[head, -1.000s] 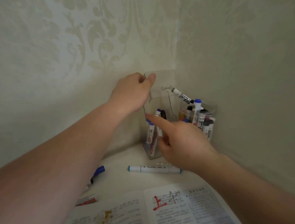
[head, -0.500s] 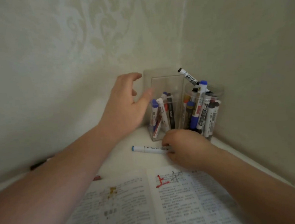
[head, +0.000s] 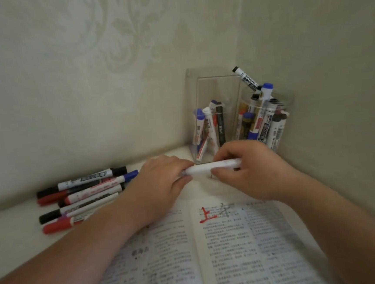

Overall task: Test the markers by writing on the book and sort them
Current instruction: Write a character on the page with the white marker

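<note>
One tabletop (head: 14,247): pale, in a wall corner.
Book (head: 237,250): open, near edge; red and grey marks on right page.
Hands: left hand (head: 161,187) and right hand (head: 255,172) each grip one end of the marker.
Holders: square holder (head: 211,83), round jar (head: 270,116), far right, holding markers.
Loose markers (head: 84,196): heaped left.
White marker (head: 203,168): level, between hands, beyond book.

white marker (head: 211,167) is held flat by left grip (head: 163,184) and right grip (head: 252,170) | open book (head: 237,250) is laid on desk (head: 13,238) | loose markers (head: 82,196) are piled at left | clear box (head: 209,90) and round jar (head: 271,121) are filled with markers
</note>
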Available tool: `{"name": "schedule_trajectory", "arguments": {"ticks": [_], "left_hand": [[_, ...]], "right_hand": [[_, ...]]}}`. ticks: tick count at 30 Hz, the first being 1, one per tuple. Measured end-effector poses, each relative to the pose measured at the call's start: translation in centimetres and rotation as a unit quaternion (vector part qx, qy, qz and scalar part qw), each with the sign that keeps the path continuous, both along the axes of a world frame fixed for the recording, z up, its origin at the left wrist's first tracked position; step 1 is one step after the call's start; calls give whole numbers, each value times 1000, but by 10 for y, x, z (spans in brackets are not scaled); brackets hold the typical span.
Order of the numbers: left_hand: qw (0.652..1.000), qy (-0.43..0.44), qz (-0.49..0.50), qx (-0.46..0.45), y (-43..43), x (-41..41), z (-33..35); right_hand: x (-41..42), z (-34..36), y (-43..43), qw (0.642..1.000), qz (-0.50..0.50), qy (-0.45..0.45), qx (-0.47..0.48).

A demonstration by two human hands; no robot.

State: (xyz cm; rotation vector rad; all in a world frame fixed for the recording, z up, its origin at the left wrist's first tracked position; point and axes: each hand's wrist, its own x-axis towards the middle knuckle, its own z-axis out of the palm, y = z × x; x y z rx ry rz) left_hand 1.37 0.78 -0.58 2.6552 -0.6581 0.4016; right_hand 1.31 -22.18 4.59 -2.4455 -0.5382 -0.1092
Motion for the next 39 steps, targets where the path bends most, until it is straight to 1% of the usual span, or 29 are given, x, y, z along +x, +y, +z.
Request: {"name": "schedule_trajectory", "arguments": {"ticks": [2, 4, 5, 6, 7, 10, 16, 20, 22, 24, 26, 28, 30, 32, 33, 36, 39], "left_hand": [[999, 22, -15, -31, -6, -5, 2], [996, 44, -16, -72, -12, -12, 4], [993, 59, -21, -99, -15, -15, 3], [989, 73, -32, -123, -18, -18, 3], [985, 86, -47, -140, -20, -22, 4], [975, 115, -83, -173, -23, -29, 8], [970, 125, -82, -192, -25, -24, 5], [966, 124, -83, -212, -27, -21, 7], [959, 151, -85, -225, -24, -20, 2], [954, 166, -90, -234, -19, -20, -2], [956, 143, -89, -238, -15, -19, -4], [964, 116, -77, -226, -16, -18, -4], [971, 105, -69, -204, -18, -16, -6], [972, 102, -70, -202, -20, -14, -8], [972, 97, -68, -205, -21, -13, -8], [974, 84, -51, -206, -19, -9, -8], [985, 43, -35, -165, -17, -5, -9]], "right_hand": [[-5, 0, -7, 989, 18, 35, 143], [-7, -3, -6, 955, 37, 81, 283], [-6, -7, -5, 938, 49, 100, 329], [-5, -10, -2, 927, 61, 113, 353], [-5, -13, 0, 923, 76, 122, 358], [-8, -19, 7, 932, 112, 127, 319], [-5, -24, 10, 929, 98, 131, 333], [-9, -19, 10, 925, 92, 110, 352], [-7, -16, 8, 912, 40, 89, 399], [-1, -12, 2, 882, -26, 82, 464], [5, -7, -3, 865, -59, 93, 490], [10, -3, -9, 874, -31, 132, 467], [10, -1, -13, 896, 18, 192, 399], [7, -5, -19, 913, 48, 230, 333], [6, -9, -21, 913, 53, 244, 321], [0, -23, -28, 892, 56, 299, 334], [0, -33, -33, 913, 60, 296, 273]]}}
